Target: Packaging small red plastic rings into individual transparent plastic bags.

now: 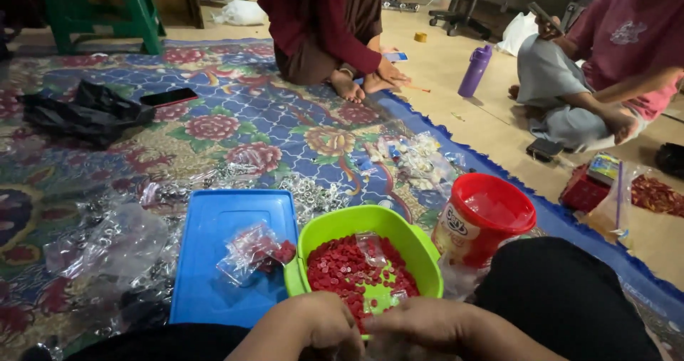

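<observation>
Green bowl of red pieces at my knees, both my hands together at its near rim.

The lime-green square plastic bowl (363,250) sits on the patterned floral mat (235,129) directly in front of me and holds a layer of small red button-like pieces (342,268) with a small clear plastic bag (372,247) lying on top. Touching its left side is a flat blue plastic lid (214,254) carrying a clear bag of red pieces (253,250). Just beside its right side stands a red-lidded round plastic tub (484,218). My left hand (320,325) and right hand (417,325) meet at the bowl's near edge, fingers curled inward; I cannot tell what they pinch, as the frame cuts them off.
</observation>
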